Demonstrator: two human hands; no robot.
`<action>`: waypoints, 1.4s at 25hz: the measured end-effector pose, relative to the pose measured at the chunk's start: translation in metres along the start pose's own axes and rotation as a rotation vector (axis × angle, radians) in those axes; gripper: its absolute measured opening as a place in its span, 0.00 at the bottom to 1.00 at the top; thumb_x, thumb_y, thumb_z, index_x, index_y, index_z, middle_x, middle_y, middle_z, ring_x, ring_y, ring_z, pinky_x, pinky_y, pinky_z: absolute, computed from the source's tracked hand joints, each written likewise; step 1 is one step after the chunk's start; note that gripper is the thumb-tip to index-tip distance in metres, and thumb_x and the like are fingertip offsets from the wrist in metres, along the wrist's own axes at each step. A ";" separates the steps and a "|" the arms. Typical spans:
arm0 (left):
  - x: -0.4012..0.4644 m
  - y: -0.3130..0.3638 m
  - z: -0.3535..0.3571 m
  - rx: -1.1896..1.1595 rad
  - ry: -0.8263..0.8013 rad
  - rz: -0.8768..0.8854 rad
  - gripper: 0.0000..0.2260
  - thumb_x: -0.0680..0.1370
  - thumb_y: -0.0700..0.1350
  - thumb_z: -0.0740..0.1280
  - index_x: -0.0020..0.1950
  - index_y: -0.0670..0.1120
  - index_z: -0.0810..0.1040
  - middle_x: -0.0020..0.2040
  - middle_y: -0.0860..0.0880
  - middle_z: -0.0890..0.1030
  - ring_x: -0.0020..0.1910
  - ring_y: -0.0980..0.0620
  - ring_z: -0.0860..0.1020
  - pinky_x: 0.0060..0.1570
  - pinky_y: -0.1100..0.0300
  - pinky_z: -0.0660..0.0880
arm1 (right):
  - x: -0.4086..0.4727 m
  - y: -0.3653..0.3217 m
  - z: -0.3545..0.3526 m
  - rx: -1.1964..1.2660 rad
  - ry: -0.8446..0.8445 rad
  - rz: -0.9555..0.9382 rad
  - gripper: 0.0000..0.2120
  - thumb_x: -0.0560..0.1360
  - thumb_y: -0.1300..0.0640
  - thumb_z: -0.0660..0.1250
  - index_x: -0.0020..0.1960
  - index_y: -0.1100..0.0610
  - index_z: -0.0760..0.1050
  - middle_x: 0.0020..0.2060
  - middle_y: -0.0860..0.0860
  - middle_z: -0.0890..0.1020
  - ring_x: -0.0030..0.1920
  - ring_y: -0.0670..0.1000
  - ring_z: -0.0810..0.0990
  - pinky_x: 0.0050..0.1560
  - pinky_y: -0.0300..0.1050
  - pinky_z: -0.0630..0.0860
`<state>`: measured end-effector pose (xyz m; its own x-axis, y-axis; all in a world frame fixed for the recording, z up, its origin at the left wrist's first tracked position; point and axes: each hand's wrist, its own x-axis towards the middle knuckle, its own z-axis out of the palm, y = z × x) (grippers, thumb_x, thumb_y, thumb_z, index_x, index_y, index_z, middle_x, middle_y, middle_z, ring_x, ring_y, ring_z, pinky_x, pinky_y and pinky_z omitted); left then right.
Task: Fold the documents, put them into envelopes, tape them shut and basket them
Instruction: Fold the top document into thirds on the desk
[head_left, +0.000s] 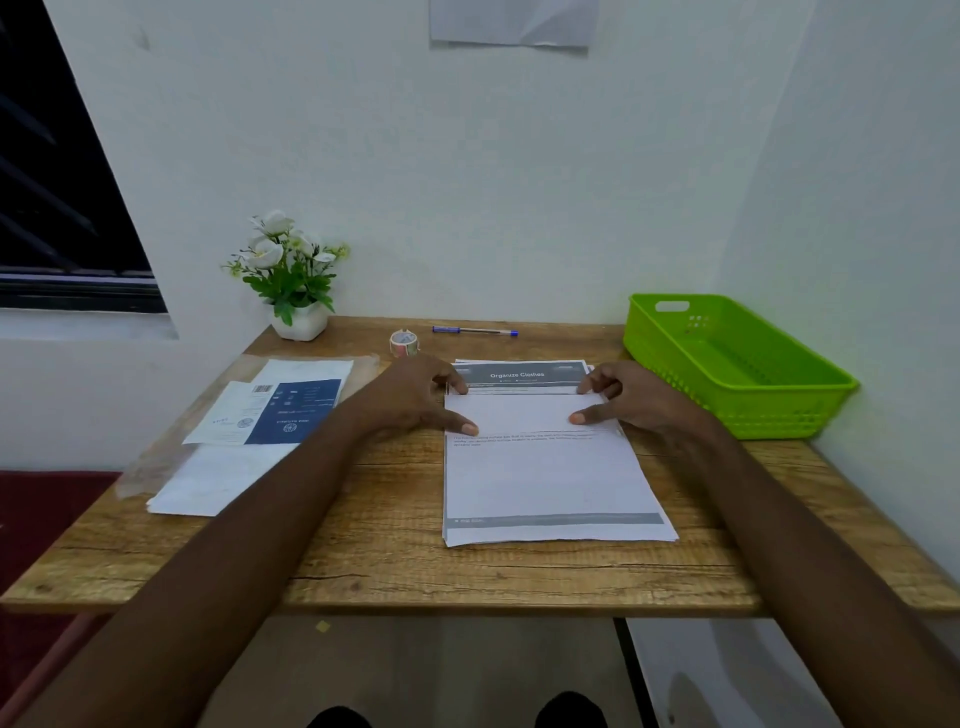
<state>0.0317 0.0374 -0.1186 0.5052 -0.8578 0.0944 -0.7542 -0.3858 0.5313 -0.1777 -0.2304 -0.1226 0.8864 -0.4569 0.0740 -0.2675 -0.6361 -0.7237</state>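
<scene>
Hands (415, 397) (631, 397) pressing folded document (524, 413), wooden desk (384, 551)

wall sheet (511, 23) cut off, document (550, 467) print unreadable

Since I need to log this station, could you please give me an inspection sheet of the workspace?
Surface: wooden table, grain visible.
Job's things: documents at centre, one part-folded; envelopes at left; tape roll at back; green basket at right, nothing seen in it.
Clutter: pen; potted flowers.
Grippers: left hand and right hand press the fold.
Cables: nothing seen.
Surroundings: white walls, dark window.
</scene>
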 end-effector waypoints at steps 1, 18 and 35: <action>0.001 -0.001 0.000 -0.022 -0.002 -0.006 0.27 0.61 0.64 0.82 0.56 0.58 0.81 0.56 0.61 0.78 0.55 0.60 0.74 0.47 0.64 0.71 | 0.000 0.000 -0.001 0.005 -0.012 0.017 0.25 0.60 0.55 0.86 0.53 0.59 0.82 0.45 0.51 0.76 0.43 0.49 0.73 0.41 0.40 0.70; -0.001 0.005 0.000 -0.337 0.112 -0.079 0.18 0.65 0.52 0.83 0.51 0.51 0.82 0.43 0.51 0.84 0.40 0.58 0.80 0.39 0.64 0.77 | -0.007 -0.009 -0.004 0.342 0.047 -0.001 0.25 0.62 0.71 0.81 0.57 0.65 0.78 0.45 0.60 0.86 0.42 0.51 0.84 0.39 0.38 0.80; -0.011 0.019 -0.002 -0.322 0.486 0.083 0.09 0.72 0.40 0.79 0.51 0.44 0.87 0.44 0.51 0.87 0.39 0.65 0.82 0.43 0.69 0.78 | 0.009 0.001 0.011 0.072 0.486 -0.158 0.09 0.67 0.65 0.81 0.46 0.61 0.86 0.39 0.52 0.85 0.35 0.48 0.77 0.39 0.37 0.72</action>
<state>0.0133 0.0402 -0.1077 0.6416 -0.5971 0.4816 -0.6728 -0.1365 0.7271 -0.1662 -0.2281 -0.1296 0.6315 -0.6058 0.4840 -0.1031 -0.6842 -0.7219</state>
